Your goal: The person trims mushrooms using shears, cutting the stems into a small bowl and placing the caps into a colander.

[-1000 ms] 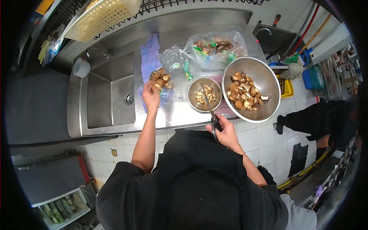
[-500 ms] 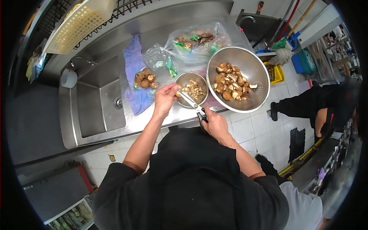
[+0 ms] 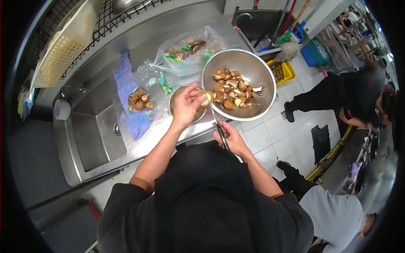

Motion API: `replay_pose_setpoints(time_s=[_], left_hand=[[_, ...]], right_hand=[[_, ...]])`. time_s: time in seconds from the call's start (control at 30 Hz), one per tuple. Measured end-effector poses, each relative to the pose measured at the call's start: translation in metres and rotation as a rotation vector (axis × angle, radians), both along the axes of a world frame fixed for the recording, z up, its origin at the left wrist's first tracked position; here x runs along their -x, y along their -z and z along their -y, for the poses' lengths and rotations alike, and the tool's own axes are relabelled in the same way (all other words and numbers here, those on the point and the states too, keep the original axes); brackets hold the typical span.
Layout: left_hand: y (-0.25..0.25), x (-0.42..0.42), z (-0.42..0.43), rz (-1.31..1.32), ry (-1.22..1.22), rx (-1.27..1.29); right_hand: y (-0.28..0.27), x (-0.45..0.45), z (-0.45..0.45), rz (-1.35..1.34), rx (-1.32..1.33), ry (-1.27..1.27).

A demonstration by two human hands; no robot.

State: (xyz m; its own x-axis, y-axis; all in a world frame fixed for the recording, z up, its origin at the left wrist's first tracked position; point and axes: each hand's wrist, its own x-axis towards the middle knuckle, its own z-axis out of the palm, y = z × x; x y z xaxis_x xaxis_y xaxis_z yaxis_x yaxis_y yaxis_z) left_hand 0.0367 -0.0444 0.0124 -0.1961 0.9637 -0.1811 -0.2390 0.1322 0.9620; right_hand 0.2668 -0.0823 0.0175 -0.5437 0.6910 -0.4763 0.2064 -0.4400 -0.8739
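Note:
My left hand [image 3: 187,106] pinches a brown-capped mushroom [image 3: 207,99], its pale underside showing, between the smaller metal bowl and the colander. In my right hand [image 3: 233,138] is a pair of scissors [image 3: 218,125] with black handles, the blades pointing up at the mushroom. The smaller metal bowl [image 3: 171,100] is largely hidden behind my left hand. To its right, the big perforated metal colander [image 3: 258,69] holds many brown mushrooms [image 3: 232,87]. Left of my left hand, a bag of mushrooms [image 3: 139,100] lies on a purple cloth [image 3: 125,78].
A clear plastic bag [image 3: 190,48] with more mushrooms lies at the back of the counter. The sink [image 3: 99,137] is on the left. A yellow crate [image 3: 283,72] stands on the floor beyond the colander. Two people are at the right, one in dark trousers [image 3: 312,95].
My left hand has moved up and right from over the small bowl, bringing the mushroom beside the colander. The scissors now point more steeply upward. The view has shifted right.

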Motion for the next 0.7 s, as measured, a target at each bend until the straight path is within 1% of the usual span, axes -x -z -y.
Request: replay_pose_setpoints(time_s=[0.03,0.07,0.23,0.3,0.33,0.37,0.43,0.47,0.5,0.53,0.57,0.63,0.7], left_hand=[[0.001,-0.009,-0.007,0.034,-0.042,-0.055],[0.002,-0.018,-0.014,0.077,-0.099,-0.084],[0.001,-0.054,-0.043,0.097,-0.130,-0.142],[-0.002,-0.065,-0.046,0.025,-0.125,-0.174],[-0.005,-0.067,-0.044,-0.042,-0.092,-0.203],[-0.005,-0.071,-0.043,-0.043,-0.112,-0.204],[-0.006,-0.071,-0.043,0.066,-0.215,-0.255],[-0.007,-0.061,-0.041,-0.073,-0.215,-0.264],[-0.005,-0.047,-0.038,-0.218,-0.216,-0.263],[0.004,-0.028,-0.037,-0.421,-0.252,-0.280],[0.012,-0.003,-0.033,-0.445,-0.289,-0.268],[0.022,0.048,-0.023,-0.644,-0.367,-0.166],[0.059,0.116,-0.009,-1.102,-0.477,-0.067]], right_hand=[[-0.004,-0.002,-0.004,-0.025,0.021,0.009],[-0.007,-0.004,-0.006,-0.060,-0.039,0.045],[-0.014,-0.017,-0.019,-0.040,-0.085,0.111],[-0.009,-0.020,-0.020,-0.055,-0.031,0.177],[-0.004,-0.018,-0.018,-0.077,-0.046,0.249],[-0.001,-0.018,-0.015,-0.077,-0.046,0.228],[0.006,-0.013,-0.012,-0.091,-0.015,0.387],[0.014,-0.014,-0.010,-0.149,-0.017,0.407],[0.010,-0.010,-0.010,-0.130,-0.007,0.455],[0.013,-0.008,-0.009,-0.123,-0.014,0.490],[0.014,-0.007,-0.010,-0.114,-0.016,0.519],[0.013,-0.008,-0.011,-0.150,-0.019,0.538],[0.011,-0.009,-0.013,-0.209,0.017,0.532]])
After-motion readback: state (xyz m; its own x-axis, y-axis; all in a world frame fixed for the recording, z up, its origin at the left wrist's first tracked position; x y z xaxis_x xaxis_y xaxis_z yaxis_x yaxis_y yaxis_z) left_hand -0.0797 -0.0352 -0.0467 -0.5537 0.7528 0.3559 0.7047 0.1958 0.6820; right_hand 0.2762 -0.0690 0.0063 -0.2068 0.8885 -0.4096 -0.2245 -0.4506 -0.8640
